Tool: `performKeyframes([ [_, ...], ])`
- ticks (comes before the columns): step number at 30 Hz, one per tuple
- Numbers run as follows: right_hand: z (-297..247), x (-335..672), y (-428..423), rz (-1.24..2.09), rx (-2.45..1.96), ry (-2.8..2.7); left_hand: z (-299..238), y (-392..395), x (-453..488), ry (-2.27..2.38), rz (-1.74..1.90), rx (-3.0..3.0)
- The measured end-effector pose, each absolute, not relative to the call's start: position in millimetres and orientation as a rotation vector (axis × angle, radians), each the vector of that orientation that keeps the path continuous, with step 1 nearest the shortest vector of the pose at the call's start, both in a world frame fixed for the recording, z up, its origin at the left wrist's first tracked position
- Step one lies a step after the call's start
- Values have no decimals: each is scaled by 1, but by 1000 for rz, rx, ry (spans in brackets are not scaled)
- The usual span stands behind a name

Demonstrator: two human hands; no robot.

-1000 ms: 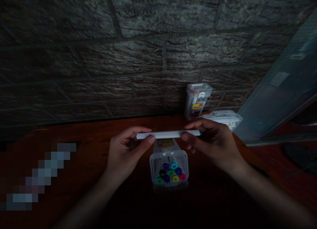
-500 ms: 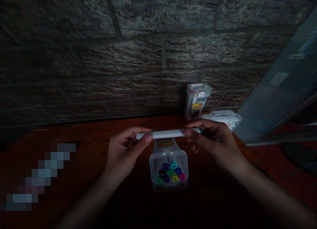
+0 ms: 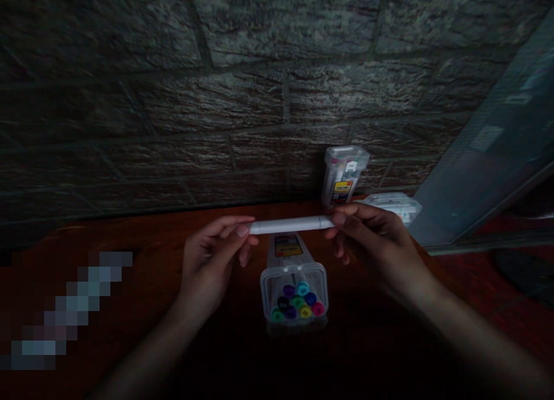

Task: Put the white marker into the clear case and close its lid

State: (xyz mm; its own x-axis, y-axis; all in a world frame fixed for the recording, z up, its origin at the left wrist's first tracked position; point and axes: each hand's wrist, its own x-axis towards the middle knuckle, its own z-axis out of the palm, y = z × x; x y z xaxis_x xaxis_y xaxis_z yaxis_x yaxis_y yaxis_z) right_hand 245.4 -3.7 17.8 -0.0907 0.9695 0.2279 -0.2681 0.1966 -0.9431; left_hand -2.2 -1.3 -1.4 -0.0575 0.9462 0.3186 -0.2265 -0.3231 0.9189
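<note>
A white marker is held level between both hands above the dark red table. My left hand pinches its left end with thumb and fingertips. My right hand grips its right end, fingers curled round it. Directly below lies a clear plastic marker case on its side, its open end toward me, showing several coloured marker caps.
A second clear marker case stands upright against the stone-pattern wall. Another clear pack lies behind my right hand. A slanted glass panel rises at the right. A blurred patch covers the table's left.
The marker has risen slightly and shifted right. My left fingers have slid from round its end to a fingertip pinch at the very tip.
</note>
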Motion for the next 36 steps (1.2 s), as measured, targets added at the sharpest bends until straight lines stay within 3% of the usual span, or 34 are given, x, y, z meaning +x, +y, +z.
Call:
performKeyframes([
  [36, 22, 246, -2, 1356, -763, -1114, 2, -2, -2, 790, 1558, 1128],
])
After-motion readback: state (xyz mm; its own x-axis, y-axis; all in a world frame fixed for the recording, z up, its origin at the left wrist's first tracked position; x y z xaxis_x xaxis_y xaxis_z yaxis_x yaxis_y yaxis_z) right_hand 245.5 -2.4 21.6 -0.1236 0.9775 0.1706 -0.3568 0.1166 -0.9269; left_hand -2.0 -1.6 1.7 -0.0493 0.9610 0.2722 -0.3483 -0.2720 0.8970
